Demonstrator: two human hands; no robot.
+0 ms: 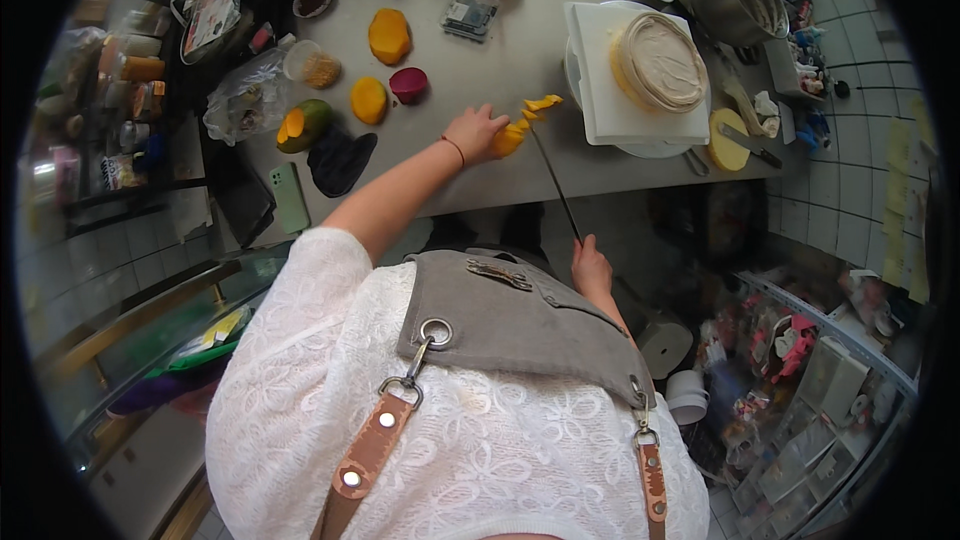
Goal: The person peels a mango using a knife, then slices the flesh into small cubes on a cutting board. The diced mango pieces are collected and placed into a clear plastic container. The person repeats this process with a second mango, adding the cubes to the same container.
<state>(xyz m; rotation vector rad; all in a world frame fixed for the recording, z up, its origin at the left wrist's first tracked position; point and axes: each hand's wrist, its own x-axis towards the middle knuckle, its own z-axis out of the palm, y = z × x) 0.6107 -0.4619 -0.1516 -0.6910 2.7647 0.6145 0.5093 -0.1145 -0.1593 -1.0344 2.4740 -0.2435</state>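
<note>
My left hand presses a piece of peeled mango against the steel table near its front edge, fingertips on the fruit. Several cut mango slices lie just beyond it to the right. In my right hand is a long thin knife, held by its handle in front of the table. Its tip reaches the cut end of the mango. Two peeled mango pieces and a magenta fruit piece rest farther left. A partly cut green-skinned mango lies left of them.
At right, a cream-covered round cake stands on a white board. Beside it are a yellow cake round with a spatula and a metal mixing bowl. A green phone and a dark cloth lie at left.
</note>
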